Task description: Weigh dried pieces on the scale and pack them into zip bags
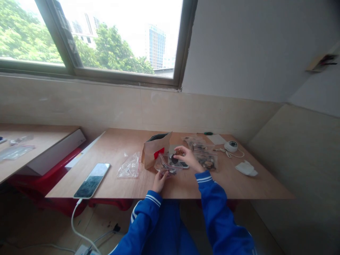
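Note:
My left hand (159, 180) is closed on the lower edge of a clear zip bag (165, 163), which has some dark pieces in its bottom. Above the bag's right side, my right hand (185, 156) pinches a dark, roundish piece (174, 158) between thumb and fingers; its exact kind is too small to tell. Just behind the bag stands an open brown paper bag (152, 149) with a red label (159, 153). Partly hidden under my right hand lies a device with a grey screen (184, 165). Right of that hand, a filled zip bag (208, 162) holds brown and dark pieces.
Empty clear bags (130, 165) and a plugged-in phone (92, 180) lie on the left of the wooden table (114, 191). More filled bags (196, 142), a screwdriver (208, 133), a white dome camera (231, 146) with its cable, and a crumpled tissue (246, 168) are at right.

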`<state>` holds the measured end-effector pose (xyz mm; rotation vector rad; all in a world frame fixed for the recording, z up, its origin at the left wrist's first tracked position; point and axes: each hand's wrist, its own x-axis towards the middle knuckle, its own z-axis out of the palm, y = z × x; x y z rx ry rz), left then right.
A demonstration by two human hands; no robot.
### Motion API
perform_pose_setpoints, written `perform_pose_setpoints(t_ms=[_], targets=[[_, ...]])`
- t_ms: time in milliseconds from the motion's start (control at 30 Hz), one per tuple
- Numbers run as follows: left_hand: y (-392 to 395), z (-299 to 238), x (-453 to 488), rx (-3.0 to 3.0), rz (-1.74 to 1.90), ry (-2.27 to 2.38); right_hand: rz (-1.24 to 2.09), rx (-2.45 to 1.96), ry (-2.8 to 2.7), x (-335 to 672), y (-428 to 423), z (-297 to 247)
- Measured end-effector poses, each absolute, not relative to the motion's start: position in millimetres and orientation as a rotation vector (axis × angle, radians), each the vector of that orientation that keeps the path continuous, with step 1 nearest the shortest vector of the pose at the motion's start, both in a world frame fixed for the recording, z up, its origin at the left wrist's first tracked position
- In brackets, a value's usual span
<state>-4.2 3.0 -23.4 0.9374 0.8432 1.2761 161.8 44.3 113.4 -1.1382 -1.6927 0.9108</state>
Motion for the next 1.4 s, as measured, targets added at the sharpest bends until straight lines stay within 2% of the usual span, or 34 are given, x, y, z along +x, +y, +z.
perform_pose_setpoints(t_ms=[233,367,467,733,867,1067,1267,1400], targets=[[3.2,-26.6,-4.8,0.902,1.285,0.842,0.872,-0.823,-1.454,132.5,71.7,178.0],[4.3,-29.6,-4.4,0.890,1.284,0.860,0.797,-0.741,-1.570,108.9,94.7,208.3],[4.1,-29.6,-4.2,0.880,1.282,0.863,0.786,-0.752,-1.721,96.2,106.8,211.9],[4.6,-30.7,-4.1,0.870,1.277,0.863,0.770,-0.800,-2.102,91.1,114.3,186.6],[5.4,-32.2,-3.9,0.856,1.273,0.861,0.588,-0.793,-2.203,91.7,102.7,185.6],[3.0,-29.0,-3.2,0.860,1.303,0.868,0.350,-0.870,-1.979,106.6,58.1,183.5],[2.6,-28.5,-2.9,0.868,1.326,0.872,0.720,-1.282,-2.009,137.9,38.7,119.3],[3.2,-29.0,-3.3,0.879,1.315,0.863,1.008,-1.196,-2.100,141.3,40.7,76.4]])
